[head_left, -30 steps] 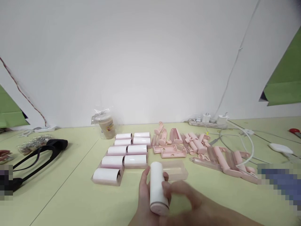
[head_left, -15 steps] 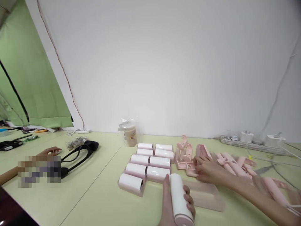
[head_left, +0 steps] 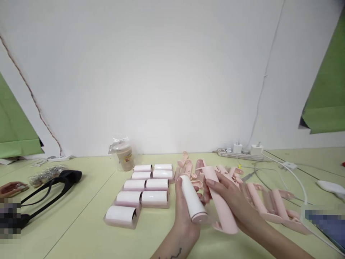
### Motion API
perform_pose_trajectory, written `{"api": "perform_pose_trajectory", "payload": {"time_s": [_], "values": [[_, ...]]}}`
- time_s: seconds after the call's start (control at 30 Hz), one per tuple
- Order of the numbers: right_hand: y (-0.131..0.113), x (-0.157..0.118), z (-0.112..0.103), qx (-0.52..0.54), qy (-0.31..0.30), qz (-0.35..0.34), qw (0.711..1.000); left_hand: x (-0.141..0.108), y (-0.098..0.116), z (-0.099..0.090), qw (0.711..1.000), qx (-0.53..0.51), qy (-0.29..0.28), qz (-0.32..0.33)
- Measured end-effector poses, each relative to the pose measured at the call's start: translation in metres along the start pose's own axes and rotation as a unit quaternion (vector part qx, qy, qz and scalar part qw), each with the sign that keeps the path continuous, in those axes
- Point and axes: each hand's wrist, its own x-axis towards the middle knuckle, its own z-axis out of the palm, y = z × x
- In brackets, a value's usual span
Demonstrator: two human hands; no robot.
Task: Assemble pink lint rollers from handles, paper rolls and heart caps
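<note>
My left hand (head_left: 184, 221) is closed round a white lint roller (head_left: 193, 201), which has a pink end facing me and tilts down to the right. Beside it, my right hand (head_left: 229, 192) grips a long, curved pink plastic cover (head_left: 222, 208) with its thumb on top. Roller and cover are held close together above the table, their upper ends near each other. To the left, several white rolls (head_left: 128, 198) lie in two columns in pinkish see-through covers. Loose pink plastic parts (head_left: 254, 199) are spread behind and right of my hands.
A bagged drink cup (head_left: 125, 160) stands near the wall. A power strip (head_left: 239, 155) with plugs and a white cable (head_left: 300, 180) lies at the back right. On the left are a black strap-like object (head_left: 64, 185), a bag of small metallic parts (head_left: 47, 174) and another person's hand (head_left: 13, 187).
My right hand has lifted a pink cover from among the loose parts and brought it beside the roller. My left hand still holds the roller. The view has turned right.
</note>
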Motion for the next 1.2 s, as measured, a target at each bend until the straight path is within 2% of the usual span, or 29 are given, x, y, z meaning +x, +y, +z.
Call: {"api": "perform_pose_trajectory", "payload": {"time_s": [0.1, 0.2, 0.27, 0.4, 0.47, 0.53, 0.6, 0.7, 0.77, 0.83, 0.9, 0.97, 1.03, 1.13, 1.2], "values": [[0.001, 0.004, 0.002, -0.071, 0.032, -0.043, 0.996, 0.000, -0.010, 0.000, 0.999, 0.000, 0.001, -0.035], [0.013, 0.011, 0.000, -0.131, 0.035, -0.052, 0.989, -0.004, -0.012, -0.006, 0.998, 0.022, -0.014, -0.049], [0.021, 0.011, 0.002, -0.152, 0.026, -0.052, 0.987, -0.007, -0.012, -0.010, 0.998, 0.049, -0.031, -0.015], [0.030, 0.002, 0.011, -0.142, 0.007, -0.051, 0.989, -0.014, -0.012, -0.018, 0.988, 0.117, -0.023, 0.099], [0.031, -0.002, 0.015, -0.134, 0.007, -0.055, 0.989, -0.016, -0.011, -0.022, 0.980, 0.149, -0.031, 0.129], [0.033, -0.002, 0.016, -0.151, 0.005, -0.084, 0.985, -0.017, -0.009, -0.026, 0.971, 0.183, -0.047, 0.148], [0.037, 0.000, 0.012, -0.202, 0.005, -0.146, 0.968, -0.019, -0.006, -0.028, 0.960, 0.220, -0.070, 0.161], [0.045, 0.004, 0.004, -0.304, 0.030, -0.265, 0.914, -0.023, -0.001, -0.030, 0.951, 0.253, -0.123, 0.126], [0.048, 0.004, -0.001, -0.336, 0.037, -0.308, 0.889, -0.025, 0.003, -0.032, 0.947, 0.259, -0.164, 0.094], [0.046, 0.001, -0.004, -0.342, 0.003, -0.316, 0.885, -0.027, 0.007, -0.035, 0.938, 0.273, -0.203, 0.070], [0.040, -0.005, -0.008, -0.354, -0.050, -0.292, 0.887, -0.026, 0.013, -0.040, 0.920, 0.311, -0.233, 0.050], [0.034, -0.012, -0.014, -0.377, -0.082, -0.240, 0.891, -0.025, 0.021, -0.044, 0.887, 0.390, -0.245, 0.028], [0.030, -0.020, -0.021, -0.399, -0.083, -0.185, 0.894, -0.025, 0.029, -0.046, 0.828, 0.506, -0.240, 0.020], [0.034, -0.032, -0.029, -0.435, -0.093, -0.144, 0.884, -0.027, 0.036, -0.047, 0.692, 0.685, -0.225, 0.027], [0.041, -0.040, -0.029, -0.472, -0.108, -0.139, 0.864, -0.029, 0.038, -0.047, 0.610, 0.755, -0.240, 0.018]]}}
